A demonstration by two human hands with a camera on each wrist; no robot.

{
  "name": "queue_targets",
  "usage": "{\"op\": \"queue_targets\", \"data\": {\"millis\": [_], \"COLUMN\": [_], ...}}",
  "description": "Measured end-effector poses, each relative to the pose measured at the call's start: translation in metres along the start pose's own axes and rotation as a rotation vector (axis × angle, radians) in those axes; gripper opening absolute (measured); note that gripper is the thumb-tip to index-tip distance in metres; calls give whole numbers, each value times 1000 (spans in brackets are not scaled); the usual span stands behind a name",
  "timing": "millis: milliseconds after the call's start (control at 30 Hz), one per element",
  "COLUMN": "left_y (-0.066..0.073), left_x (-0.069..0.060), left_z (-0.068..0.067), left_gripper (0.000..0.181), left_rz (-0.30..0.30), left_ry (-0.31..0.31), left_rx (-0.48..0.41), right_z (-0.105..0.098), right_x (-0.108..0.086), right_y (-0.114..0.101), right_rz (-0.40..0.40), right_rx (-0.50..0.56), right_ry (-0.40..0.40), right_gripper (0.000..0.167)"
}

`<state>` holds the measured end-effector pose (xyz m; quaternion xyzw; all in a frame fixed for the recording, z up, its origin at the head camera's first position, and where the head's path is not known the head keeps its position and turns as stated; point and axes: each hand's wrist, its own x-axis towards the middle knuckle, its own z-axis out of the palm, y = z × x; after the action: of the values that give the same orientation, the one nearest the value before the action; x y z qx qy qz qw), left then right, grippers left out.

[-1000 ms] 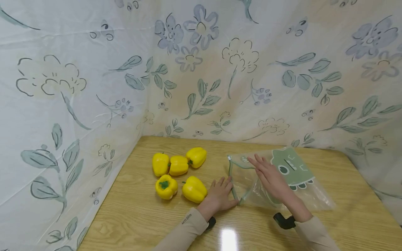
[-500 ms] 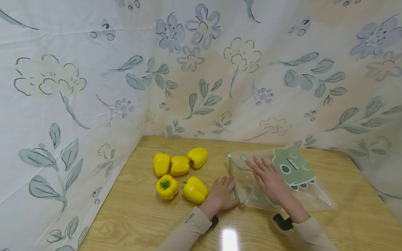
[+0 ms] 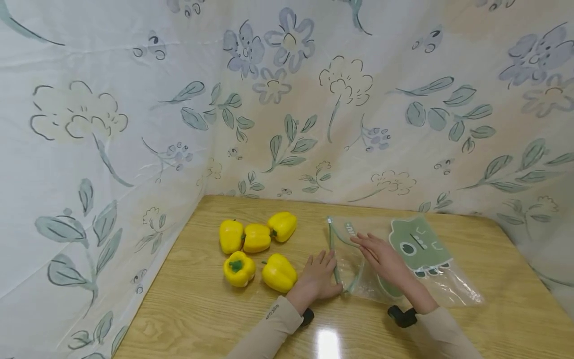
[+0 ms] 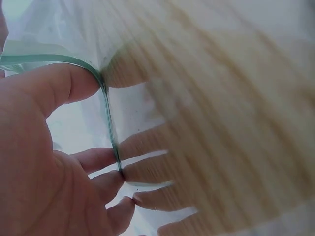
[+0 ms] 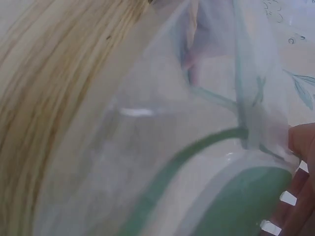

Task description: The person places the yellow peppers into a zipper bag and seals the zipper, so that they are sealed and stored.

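A clear plastic zip bag (image 3: 448, 289) with a green dinosaur print lies on the table, its green-edged mouth toward the left. My left hand (image 3: 316, 279) rests at that mouth with fingers spread. In the left wrist view, its thumb and fingertips touch the green zip strip (image 4: 109, 118). Over the bag's middle, my right hand (image 3: 387, 264) has long, fairly straight fingers at the upper layer's edge, which stands raised. The right wrist view shows the thumb (image 5: 301, 138) against that edge with fingers below, pinching it. Several yellow bell peppers (image 3: 279, 273) lie left of the bag.
The wooden table (image 3: 188, 309) ends at a floral cloth (image 3: 269, 124) hanging behind it and at the left. Black wrist mounts (image 3: 402, 316) sit under the sleeves. A bright light reflection (image 3: 328, 344) shows on the table near the front.
My right hand has lowered slightly toward the front of the table, and the bag's printed side lies a little flatter. The left hand and the bell peppers keep their places.
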<state>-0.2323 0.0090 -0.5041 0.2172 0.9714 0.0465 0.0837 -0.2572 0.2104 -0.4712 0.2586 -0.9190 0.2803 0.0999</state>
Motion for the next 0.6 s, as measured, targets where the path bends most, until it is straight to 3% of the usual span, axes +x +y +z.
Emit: {"op": "queue_targets", "data": {"millis": [167,400,600], "left_y": [1,2,1], "left_x": [-3,-6,-5], "left_z": [-2,-3,-2], "left_gripper": [61,55,60], "left_rz": [6,2,-4], "left_ry": [5,11,17], "left_rx": [2,-56,-77], "right_z": [6,12,14], "right_x": [2,2,4], "right_y": [2,4,5], "right_rz": [13,50,46], "right_rx": [58,27,64], "right_ry": [-9,7,25], "right_gripper": [30,33,38]}}
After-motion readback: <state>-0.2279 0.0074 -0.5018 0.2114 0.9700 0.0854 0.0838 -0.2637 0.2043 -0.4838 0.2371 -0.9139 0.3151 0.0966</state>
